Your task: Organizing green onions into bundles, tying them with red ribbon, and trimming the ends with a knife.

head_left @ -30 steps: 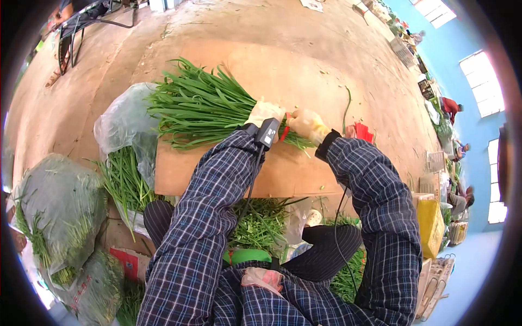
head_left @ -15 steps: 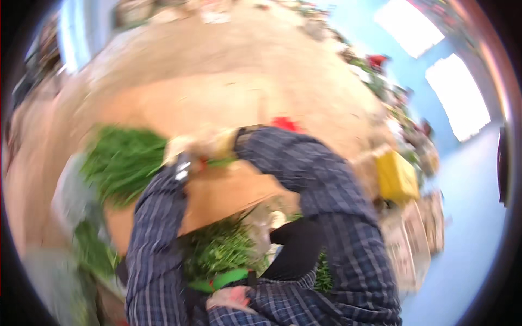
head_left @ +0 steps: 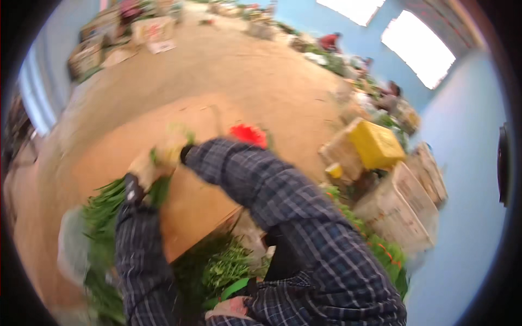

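Both arms reach forward from the near edge in dark plaid sleeves. The right arm bends sharply at the elbow, its forearm crossing leftward over the bench (head_left: pixel 190 214); the left forearm runs almost straight away from the body. The left hand (head_left: pixel 142 169) and right hand (head_left: pixel 174 155) are close together above the bench's left half, with the right one slightly farther off. The bunch of long green leaves (head_left: pixel 106 200) is at the left hand, its leaves spreading left and near, and bits of green show between the hands and just beyond the right one. Both hands are blurred, so I cannot tell how far the fingers of either are closed.

The bench is a flat tan board, with a red pile (head_left: pixel 248 135) to the right of the hands. Loose greens (head_left: pixel 228 266) lie at its near side, and a clear plastic bag (head_left: pixel 72 244) at its left. To the right are a yellow box (head_left: pixel 378 145) and pale cartons (head_left: pixel 394 206). Beyond the brown floor (head_left: pixel 261 81), people sit by a blue wall (head_left: pixel 478 103) with bright windows (head_left: pixel 418 46).
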### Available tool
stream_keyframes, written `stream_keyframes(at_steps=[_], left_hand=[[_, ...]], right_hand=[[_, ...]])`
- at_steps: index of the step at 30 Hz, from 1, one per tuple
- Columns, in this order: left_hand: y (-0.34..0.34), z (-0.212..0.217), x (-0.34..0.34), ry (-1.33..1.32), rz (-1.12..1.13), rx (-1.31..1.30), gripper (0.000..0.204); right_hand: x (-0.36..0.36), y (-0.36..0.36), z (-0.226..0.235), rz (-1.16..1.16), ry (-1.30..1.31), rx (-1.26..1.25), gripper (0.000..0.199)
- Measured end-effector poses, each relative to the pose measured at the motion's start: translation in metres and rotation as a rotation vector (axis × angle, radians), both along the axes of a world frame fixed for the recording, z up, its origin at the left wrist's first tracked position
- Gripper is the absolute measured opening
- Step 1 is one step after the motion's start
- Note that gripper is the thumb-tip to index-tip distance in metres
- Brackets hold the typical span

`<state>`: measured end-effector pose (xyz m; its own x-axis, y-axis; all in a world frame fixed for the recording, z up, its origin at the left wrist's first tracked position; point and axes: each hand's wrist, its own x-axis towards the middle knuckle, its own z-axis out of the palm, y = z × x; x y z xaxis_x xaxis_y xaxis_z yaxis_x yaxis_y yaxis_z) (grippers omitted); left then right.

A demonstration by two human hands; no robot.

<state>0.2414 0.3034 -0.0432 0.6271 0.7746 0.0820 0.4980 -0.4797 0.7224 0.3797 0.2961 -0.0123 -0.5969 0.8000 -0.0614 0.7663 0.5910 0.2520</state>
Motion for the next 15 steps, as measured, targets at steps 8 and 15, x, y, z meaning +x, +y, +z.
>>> stream_keyframes(at_steps=[8,15], left_hand=[[-0.071,0.100,0.032,-1.496,0.554,0.171,0.058],[-0.169,0.036,-0.009,-1.967,-0.223,-1.014,0.082]], right_hand=[[-0.054,0.013,0.170,0.072,0.699,0.425,0.023],[-0.008,-0.113,0.222,0.194,0.648,-0.105,0.021]])
